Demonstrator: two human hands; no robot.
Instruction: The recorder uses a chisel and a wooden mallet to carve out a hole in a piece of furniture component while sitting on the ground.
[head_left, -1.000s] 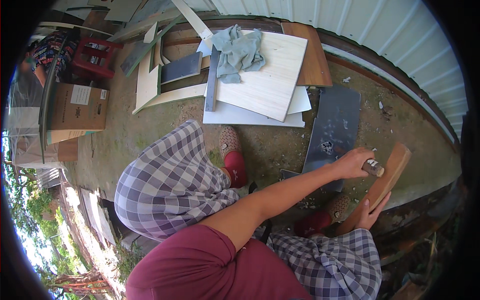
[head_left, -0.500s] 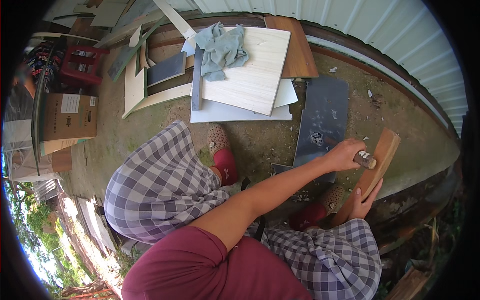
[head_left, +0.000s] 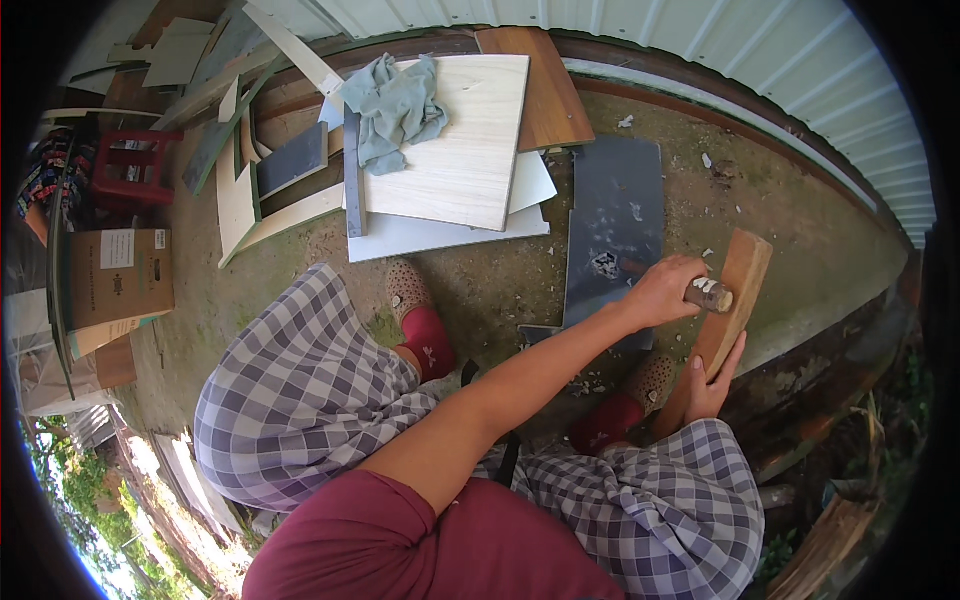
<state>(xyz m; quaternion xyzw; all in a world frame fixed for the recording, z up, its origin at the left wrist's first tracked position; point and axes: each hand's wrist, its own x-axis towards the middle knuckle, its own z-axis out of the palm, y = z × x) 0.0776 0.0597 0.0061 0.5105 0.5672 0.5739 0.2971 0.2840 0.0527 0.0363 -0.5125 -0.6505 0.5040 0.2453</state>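
Note:
My left hand (head_left: 665, 292) reaches across from the left, fingers wrapped round a short round wooden stick (head_left: 712, 295) with white flecks on it. The stick's blunt end lies against or just in front of a long brown wooden plank (head_left: 738, 275); I cannot tell if they touch. My right hand (head_left: 712, 385) grips the plank lower down, thumb on its face and fingers along its far edge. The plank stands tilted, its lower end behind my right knee in checked trousers (head_left: 650, 490). My right forearm is hidden.
A dark grey board (head_left: 615, 220) with white crumbs lies ahead on the ground. Left of it are pale boards (head_left: 465, 150) with a grey-green cloth (head_left: 395, 110), and a wooden frame (head_left: 235, 215). A cardboard box (head_left: 120, 275) and red stool (head_left: 135, 165) stand far left. A corrugated wall (head_left: 780, 70) runs behind.
The whole view has shifted, so the boards and box appear farther left. The plank now looks more upright, and both hands sit slightly higher and more left in view. Both grips are unchanged.

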